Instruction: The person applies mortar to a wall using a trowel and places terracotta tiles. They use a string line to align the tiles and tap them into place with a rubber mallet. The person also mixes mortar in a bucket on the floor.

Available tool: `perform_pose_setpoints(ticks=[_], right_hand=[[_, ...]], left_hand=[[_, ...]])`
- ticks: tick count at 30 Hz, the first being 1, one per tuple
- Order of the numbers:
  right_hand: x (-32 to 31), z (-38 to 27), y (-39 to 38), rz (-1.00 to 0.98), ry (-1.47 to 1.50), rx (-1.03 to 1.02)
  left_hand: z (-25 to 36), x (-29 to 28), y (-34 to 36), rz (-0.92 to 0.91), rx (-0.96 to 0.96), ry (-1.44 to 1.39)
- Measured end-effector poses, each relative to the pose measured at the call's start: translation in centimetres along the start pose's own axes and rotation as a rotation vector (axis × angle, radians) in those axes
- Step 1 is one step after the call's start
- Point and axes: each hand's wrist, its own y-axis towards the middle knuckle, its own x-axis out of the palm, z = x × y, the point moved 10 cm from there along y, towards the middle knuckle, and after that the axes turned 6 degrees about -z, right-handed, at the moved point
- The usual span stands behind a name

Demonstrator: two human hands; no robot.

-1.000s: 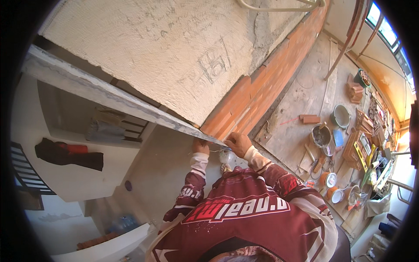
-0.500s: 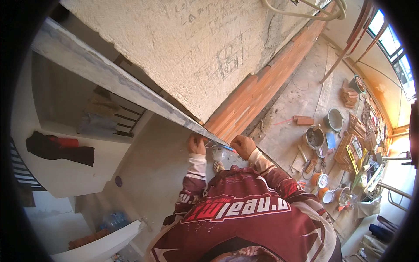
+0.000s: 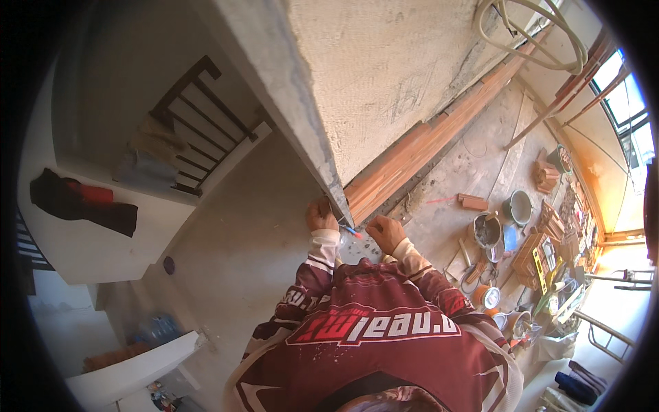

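My left hand [image 3: 321,215] is curled closed at the lower end of a long grey strip [image 3: 296,103], which runs up beside the pale rough wall [image 3: 377,75]. What its fingers hold, if anything, is hidden. A small thin blue stick with a red tip [image 3: 351,232] shows between my hands, nearer the left. My right hand [image 3: 386,233] is closed just right of it, near the end of the orange brick course [image 3: 405,159] along the wall foot. I cannot make out anything in its fingers.
Buckets [image 3: 516,207], loose bricks [image 3: 472,201], a yellow level [image 3: 537,268] and other tools crowd the floor at right. Slanting poles [image 3: 542,113] stand at the far right. A dark stair railing [image 3: 213,123] and a ledge with dark cloth [image 3: 82,202] lie at left.
The view has shifted, so the grey strip and wall edge now look steeper and more railing shows. My right hand now sits apart from the blue stick, which was close to its fingers before.
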Motion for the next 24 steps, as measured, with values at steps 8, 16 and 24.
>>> perform_pose_setpoints(ticks=[8, 16, 24], right_hand=[[1.5, 0.2, 0.6, 0.000, -0.076, -0.061], [2.6, -1.8, 0.6, -0.023, -0.099, -0.069], [3.0, -0.8, -0.3, -0.049, -0.117, -0.050]], left_hand=[[-0.2, -0.5, 2.6, -0.311, -0.059, 0.157], [-4.1, 0.1, -1.1, 0.084, -0.103, 0.215], [-10.0, -1.4, 1.6, 0.034, -0.031, 0.241]])
